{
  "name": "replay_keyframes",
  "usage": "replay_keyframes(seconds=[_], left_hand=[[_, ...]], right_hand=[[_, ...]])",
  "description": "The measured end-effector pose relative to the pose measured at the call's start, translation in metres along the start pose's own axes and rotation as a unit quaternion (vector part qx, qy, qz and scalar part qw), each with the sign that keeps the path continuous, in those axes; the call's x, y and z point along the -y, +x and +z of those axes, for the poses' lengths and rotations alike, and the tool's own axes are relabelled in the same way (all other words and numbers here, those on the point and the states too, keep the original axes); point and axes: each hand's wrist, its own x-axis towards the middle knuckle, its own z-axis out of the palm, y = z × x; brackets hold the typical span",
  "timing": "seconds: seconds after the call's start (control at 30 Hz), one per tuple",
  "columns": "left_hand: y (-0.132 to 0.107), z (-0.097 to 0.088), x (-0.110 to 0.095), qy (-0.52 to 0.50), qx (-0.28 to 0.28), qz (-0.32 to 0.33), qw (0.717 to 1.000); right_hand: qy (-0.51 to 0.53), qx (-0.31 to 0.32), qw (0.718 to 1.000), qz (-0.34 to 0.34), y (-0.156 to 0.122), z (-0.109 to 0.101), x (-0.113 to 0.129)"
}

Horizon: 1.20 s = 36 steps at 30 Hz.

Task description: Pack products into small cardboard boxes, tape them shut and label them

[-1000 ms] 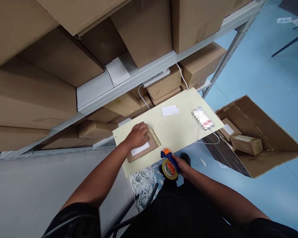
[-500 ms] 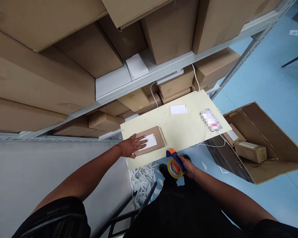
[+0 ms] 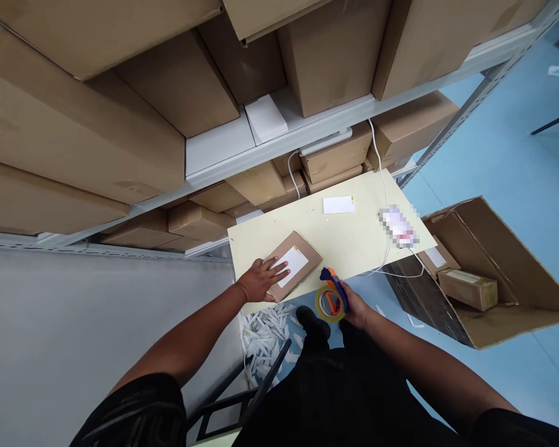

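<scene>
A small cardboard box (image 3: 307, 247) with a white label (image 3: 292, 267) on top lies turned at an angle on the pale yellow table (image 3: 354, 242). My left hand (image 3: 261, 280) rests on the box's left end, its fingers spread flat over the label. Just off the table's front edge, my right hand (image 3: 355, 305) is wrapped round the handle of a tape dispenser (image 3: 330, 300). The dispenser is blue and orange and carries a roll of yellowish tape. Its head is close to the box's near right corner, apart from it.
A white label sheet (image 3: 339, 205) and a blurred phone-like item (image 3: 398, 226) with a cable lie on the table. At the right stands a large open carton (image 3: 535, 267) holding small boxes. Shelves (image 3: 223, 167) of cartons rise behind. White paper strips (image 3: 265, 341) litter the floor.
The box has turned counterclockwise and slid a little to the right under my left hand. My right hand has tilted the tape dispenser, bringing its head slightly up and to the right.
</scene>
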Motion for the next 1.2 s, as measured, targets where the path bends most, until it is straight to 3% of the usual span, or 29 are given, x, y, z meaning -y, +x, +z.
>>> replay_keyframes(seconds=[0.23,0.43,0.6,0.73,0.87,1.07,1.2], left_hand=[[0.004,0.006,-0.059,-0.015,-0.021,-0.132,0.991],[0.026,0.006,-0.113,-0.051,-0.046,-0.281,0.957],[0.045,0.003,-0.129,-0.089,-0.075,-0.364,0.924],[0.055,0.004,-0.131,-0.115,-0.081,-0.403,0.904],[0.056,0.006,-0.131,-0.127,-0.09,-0.4,0.903],[0.062,0.005,-0.133,-0.149,-0.102,-0.417,0.891],[0.073,-0.005,-0.139,-0.167,-0.113,-0.457,0.866]], right_hand=[[0.018,0.017,0.999,0.02,-0.004,0.018,0.034],[-0.041,0.038,0.996,0.063,0.009,0.039,0.096],[-0.142,0.025,0.985,0.092,0.028,0.057,0.143],[-0.175,0.01,0.982,0.073,0.034,0.066,0.156],[-0.144,0.011,0.988,0.06,0.015,0.044,0.132],[-0.08,0.002,0.991,0.107,-0.038,-0.022,0.028],[-0.021,0.009,0.993,0.117,-0.045,-0.024,-0.011]])
